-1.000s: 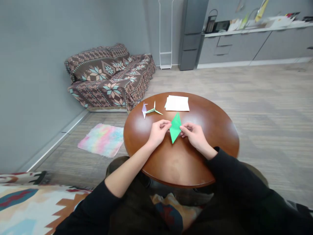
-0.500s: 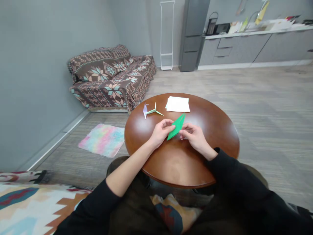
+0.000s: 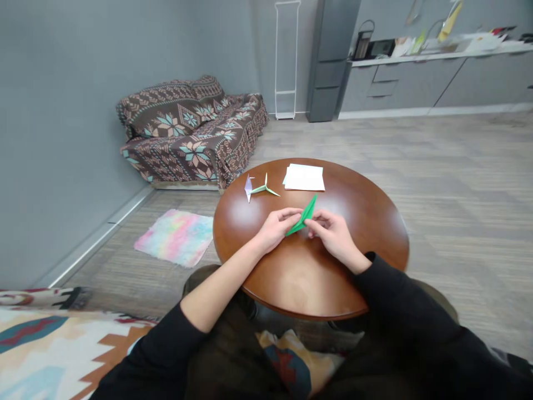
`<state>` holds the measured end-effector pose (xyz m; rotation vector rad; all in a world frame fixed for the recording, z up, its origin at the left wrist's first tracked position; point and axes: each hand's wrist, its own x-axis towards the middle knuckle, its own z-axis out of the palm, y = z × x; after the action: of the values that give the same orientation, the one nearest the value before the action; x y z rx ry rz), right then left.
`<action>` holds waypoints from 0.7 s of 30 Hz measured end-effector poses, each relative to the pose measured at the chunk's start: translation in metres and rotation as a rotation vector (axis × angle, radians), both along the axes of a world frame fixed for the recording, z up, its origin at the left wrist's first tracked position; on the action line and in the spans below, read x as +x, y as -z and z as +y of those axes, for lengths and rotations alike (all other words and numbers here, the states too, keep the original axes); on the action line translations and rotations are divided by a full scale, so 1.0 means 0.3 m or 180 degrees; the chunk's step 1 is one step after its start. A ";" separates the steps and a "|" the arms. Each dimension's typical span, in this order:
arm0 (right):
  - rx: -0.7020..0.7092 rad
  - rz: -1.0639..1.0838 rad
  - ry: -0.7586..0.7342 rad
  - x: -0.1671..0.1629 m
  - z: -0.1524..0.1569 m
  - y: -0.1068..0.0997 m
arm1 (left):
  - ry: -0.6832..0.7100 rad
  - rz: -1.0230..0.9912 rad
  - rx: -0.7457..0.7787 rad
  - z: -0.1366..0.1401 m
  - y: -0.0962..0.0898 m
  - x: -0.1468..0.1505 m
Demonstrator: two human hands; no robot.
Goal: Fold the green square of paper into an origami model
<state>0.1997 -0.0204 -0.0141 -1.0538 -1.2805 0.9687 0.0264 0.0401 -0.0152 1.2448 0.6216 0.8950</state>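
Both hands hold a green folded paper (image 3: 307, 214), a long pointed diamond shape with its tip slanting up and to the right. My left hand (image 3: 276, 228) pinches its left side between thumb and fingers. On the other side, my right hand (image 3: 330, 231) grips its lower right edge with thumb and forefinger. The paper is raised just over the round brown table (image 3: 300, 278). Part of its lower half is hidden by the fingers.
At the table's far left stand a purple folded paper crane (image 3: 249, 189) and a pale green folded paper piece (image 3: 265, 188). A stack of white paper sheets (image 3: 305, 178) lies at the far side. Beyond are a patterned sofa (image 3: 195, 133) and a fluffy rug (image 3: 177, 238).
The green paper has turned from showing a broad flat face to a narrower, partly opened fold. My right thumb has moved onto it, and my left fingers have shifted slightly right.
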 end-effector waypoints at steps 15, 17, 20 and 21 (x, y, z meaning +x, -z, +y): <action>0.0240 -0.0438 0.0343 0.011 0.021 0.031 | 0.0041 0.0312 0.0445 -0.010 -0.013 0.002; 0.0213 -0.0484 0.0359 0.012 0.024 0.038 | 0.0133 0.0321 0.0415 -0.011 -0.010 0.005; 0.0192 -0.0523 0.0385 0.013 0.025 0.046 | 0.0104 0.0323 0.0397 -0.010 -0.003 0.008; 0.0192 -0.0518 0.0386 0.013 0.025 0.046 | 0.0068 0.0320 0.0381 -0.009 0.000 0.009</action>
<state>0.2036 -0.0129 -0.0280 -1.1679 -1.3530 0.7607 0.0291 0.0374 -0.0151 1.4085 0.6404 0.8661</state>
